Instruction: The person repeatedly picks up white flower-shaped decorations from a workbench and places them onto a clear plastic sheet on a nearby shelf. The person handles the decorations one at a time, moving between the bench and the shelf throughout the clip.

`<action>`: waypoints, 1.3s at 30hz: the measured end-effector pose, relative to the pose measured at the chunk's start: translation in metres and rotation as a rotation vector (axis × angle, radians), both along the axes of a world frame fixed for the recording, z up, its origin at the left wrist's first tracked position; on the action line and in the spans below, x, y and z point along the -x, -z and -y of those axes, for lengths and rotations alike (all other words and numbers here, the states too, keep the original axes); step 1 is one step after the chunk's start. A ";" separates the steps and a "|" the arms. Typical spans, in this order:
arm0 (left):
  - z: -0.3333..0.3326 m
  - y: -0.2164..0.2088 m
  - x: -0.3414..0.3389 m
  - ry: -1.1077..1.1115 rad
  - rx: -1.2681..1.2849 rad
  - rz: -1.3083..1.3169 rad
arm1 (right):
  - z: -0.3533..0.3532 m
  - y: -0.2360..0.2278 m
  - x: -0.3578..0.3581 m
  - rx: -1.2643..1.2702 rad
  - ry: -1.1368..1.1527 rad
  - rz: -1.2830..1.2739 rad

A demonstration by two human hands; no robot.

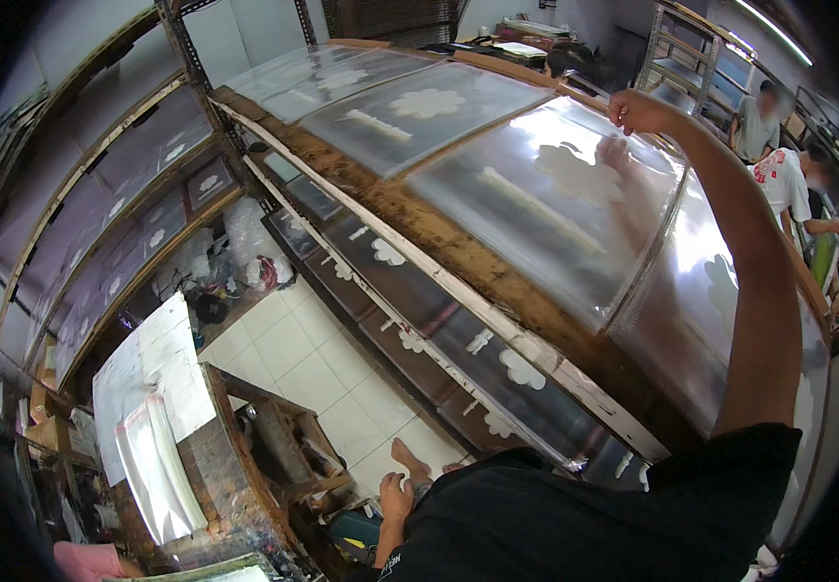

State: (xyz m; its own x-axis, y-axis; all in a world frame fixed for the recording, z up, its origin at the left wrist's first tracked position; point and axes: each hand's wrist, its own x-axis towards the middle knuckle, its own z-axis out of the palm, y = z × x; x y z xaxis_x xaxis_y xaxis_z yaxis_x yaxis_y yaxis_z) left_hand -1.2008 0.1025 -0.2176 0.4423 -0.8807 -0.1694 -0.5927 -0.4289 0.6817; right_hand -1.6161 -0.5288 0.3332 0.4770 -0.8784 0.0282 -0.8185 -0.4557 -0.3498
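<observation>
My right hand (pixel 638 112) reaches over the far edge of a long worktable. Its fingers are pinched together, and anything between them is too small to make out. Below it lies a glossy clear sheet (pixel 536 262) with a white flower-shaped patch (pixel 577 175) and a pale strip (pixel 541 209); my arm is mirrored in its surface. My left hand (pixel 397 498) hangs low beside my body, above the tiled floor, with its fingers loosely curled and nothing visible in them.
Similar flower-marked sheets (pixel 371 116) lie in a row along the wooden table (pixel 361 194), and more fill shelves (pixel 128 242) at left. A stained bench (pixel 235 475) with white sheets (pixel 152 373) stands at lower left. Other people (pixel 783 184) are at the far right.
</observation>
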 end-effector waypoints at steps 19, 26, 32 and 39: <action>-0.004 0.013 -0.001 0.031 -0.002 -0.002 | 0.006 0.012 0.012 0.280 -0.095 -0.126; -0.013 0.018 -0.001 0.020 0.004 -0.004 | 0.007 0.019 0.002 0.301 -0.019 -0.098; -0.015 0.027 -0.001 0.022 0.099 0.058 | 0.005 0.023 0.009 0.275 -0.019 -0.122; -0.016 0.023 0.000 0.024 0.056 0.034 | -0.012 0.021 -0.004 0.203 0.042 -0.100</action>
